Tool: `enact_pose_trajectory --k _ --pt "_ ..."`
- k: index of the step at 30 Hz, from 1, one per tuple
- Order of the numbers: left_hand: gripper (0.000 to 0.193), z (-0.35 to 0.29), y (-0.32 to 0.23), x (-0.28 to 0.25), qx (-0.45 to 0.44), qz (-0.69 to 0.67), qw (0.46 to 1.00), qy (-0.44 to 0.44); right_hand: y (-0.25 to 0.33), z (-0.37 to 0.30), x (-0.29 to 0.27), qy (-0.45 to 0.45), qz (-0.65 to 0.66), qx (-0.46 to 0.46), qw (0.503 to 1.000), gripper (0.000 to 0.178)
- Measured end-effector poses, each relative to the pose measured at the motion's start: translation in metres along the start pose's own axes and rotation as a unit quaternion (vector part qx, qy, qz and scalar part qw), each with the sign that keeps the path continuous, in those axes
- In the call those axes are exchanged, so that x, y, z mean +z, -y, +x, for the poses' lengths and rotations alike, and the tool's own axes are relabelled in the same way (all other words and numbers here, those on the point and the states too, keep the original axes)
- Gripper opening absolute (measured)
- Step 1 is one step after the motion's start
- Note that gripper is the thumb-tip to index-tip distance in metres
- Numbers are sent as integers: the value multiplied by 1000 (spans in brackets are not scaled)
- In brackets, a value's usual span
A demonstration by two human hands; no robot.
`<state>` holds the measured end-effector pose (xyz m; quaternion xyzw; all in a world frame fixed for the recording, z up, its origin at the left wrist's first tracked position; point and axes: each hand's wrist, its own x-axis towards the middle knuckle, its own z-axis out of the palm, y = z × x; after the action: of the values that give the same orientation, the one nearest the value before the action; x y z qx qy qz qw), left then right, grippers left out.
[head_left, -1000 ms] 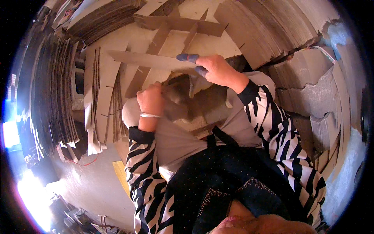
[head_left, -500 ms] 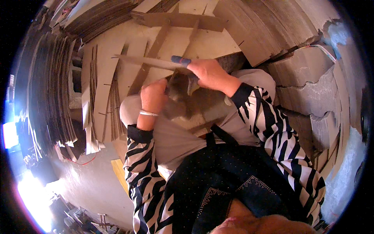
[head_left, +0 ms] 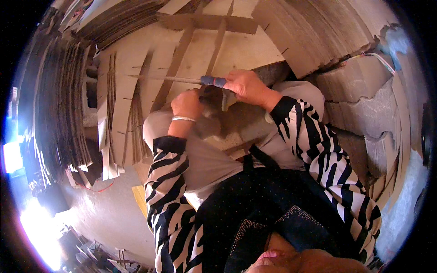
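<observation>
My right hand (head_left: 248,87) is closed round the dark blue handle of a long-bladed knife (head_left: 210,81). Its thin blade reaches left, above the pale board, and blurs toward the tip. Just below the blade, my left hand (head_left: 186,105) is curled into a fist; what it grips is hidden. Dark, blurred shapes lie between the two hands over my lap. Beyond them, long brown cardboard strips (head_left: 178,61) run away from me and cross another cardboard strip (head_left: 211,22) at the far side, resting on the pale board (head_left: 248,50).
Slotted cardboard strips (head_left: 119,107) lean at the left, beside a thick upright stack of cardboard (head_left: 59,104). Another slotted stack (head_left: 314,36) stands at the far right. Bundled grey-brown cardboard (head_left: 359,102) is piled by my right side. A thin red cord (head_left: 101,189) lies on the floor.
The knife blade has turned from showing its broad side to looking thin, and its handle sits slightly lower. My left hand has shifted a little to the right.
</observation>
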<state>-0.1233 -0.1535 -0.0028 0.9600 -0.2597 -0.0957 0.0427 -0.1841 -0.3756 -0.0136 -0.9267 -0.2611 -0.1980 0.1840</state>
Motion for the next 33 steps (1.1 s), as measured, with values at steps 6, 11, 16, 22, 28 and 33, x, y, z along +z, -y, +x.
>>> enact_pose_trajectory --k 6,11,16,22,28,33 --pt "22 2 -6 11 9 -9 1000 -16 -13 -11 32 55 -11 53 997 25" --pt "25 -4 10 -8 27 -54 996 -70 -2 -8 20 62 39 94 993 31" --pt "27 -3 47 -59 -115 81 986 -91 -5 -18 24 43 35 126 991 26" --pt "23 48 97 -24 -163 130 978 -10 4 0 12 61 38 87 994 23" --pt "23 62 86 -21 -154 106 982 -8 -4 0 13 88 3 120 989 27" --pt "21 58 99 -21 -156 87 983 -38 4 8 5 88 14 42 995 29"
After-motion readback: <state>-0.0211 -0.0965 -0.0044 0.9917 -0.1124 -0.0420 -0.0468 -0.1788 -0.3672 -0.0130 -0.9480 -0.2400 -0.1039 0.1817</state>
